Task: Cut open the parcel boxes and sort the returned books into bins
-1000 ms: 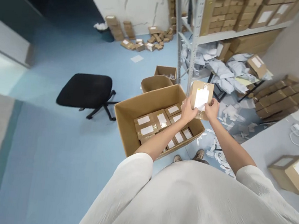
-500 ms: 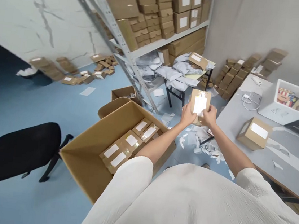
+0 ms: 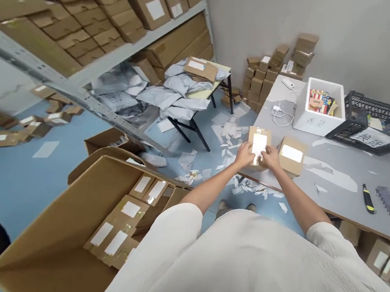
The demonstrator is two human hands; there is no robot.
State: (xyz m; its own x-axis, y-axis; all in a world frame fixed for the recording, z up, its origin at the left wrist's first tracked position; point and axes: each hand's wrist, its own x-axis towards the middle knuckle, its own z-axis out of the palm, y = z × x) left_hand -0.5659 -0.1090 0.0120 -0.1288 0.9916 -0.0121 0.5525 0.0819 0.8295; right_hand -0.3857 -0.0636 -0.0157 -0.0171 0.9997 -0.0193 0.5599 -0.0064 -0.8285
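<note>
A small cardboard box (image 3: 259, 144) with a shiny white label and clear tape is between my two hands at the near left edge of the grey table. My left hand (image 3: 244, 156) grips its left side, thumb over the label's edge. On the opposite side my right hand (image 3: 270, 158) holds it, fingers bent at the label. Whether the box touches the tabletop, I cannot tell. Just right of it stands another labelled box (image 3: 291, 156) on the table. To my left, a large open carton (image 3: 63, 205) contains several labelled small boxes (image 3: 126, 213).
On the table (image 3: 338, 196) are a white foam box (image 3: 317, 118), a black crate (image 3: 374, 130), a yellow-black cutter (image 3: 368, 199) and a cable (image 3: 283, 119). Paper scraps (image 3: 257, 188) litter the floor. A metal shelf (image 3: 120, 56) with boxes and a small table with grey parcels (image 3: 181, 87) stand ahead left.
My view has swung right. Both hands have brought the box over to the table's edge, beside the other labelled box. The grip looks the same.
</note>
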